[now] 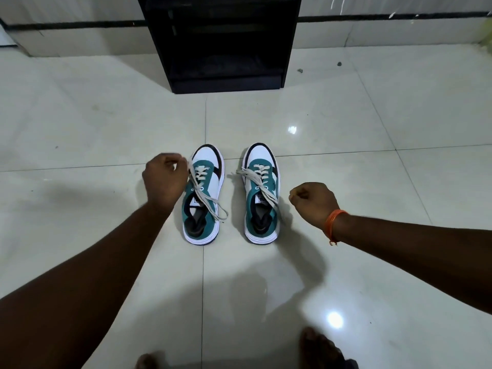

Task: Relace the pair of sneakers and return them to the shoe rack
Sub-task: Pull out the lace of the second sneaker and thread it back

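Note:
Two teal-and-white sneakers stand side by side on the floor, toes pointing away from me. The left sneaker point(203, 198) has a beige lace point(205, 195) running loose across its tongue to the heel side. My left hand point(165, 179) is closed at that shoe's left edge, pinching the lace's upper end. The right sneaker point(262, 195) has its lace point(255, 179) lying loosely crossed over the top. My right hand point(312, 202), with an orange thread at the wrist, is a closed fist to the right of that shoe, with nothing visible in it.
A black shoe rack point(223, 46) with open shelves stands against the wall straight ahead, beyond the shoes. The floor is glossy pale tile point(346, 129). My bare toes point(319, 347) show at the bottom edge.

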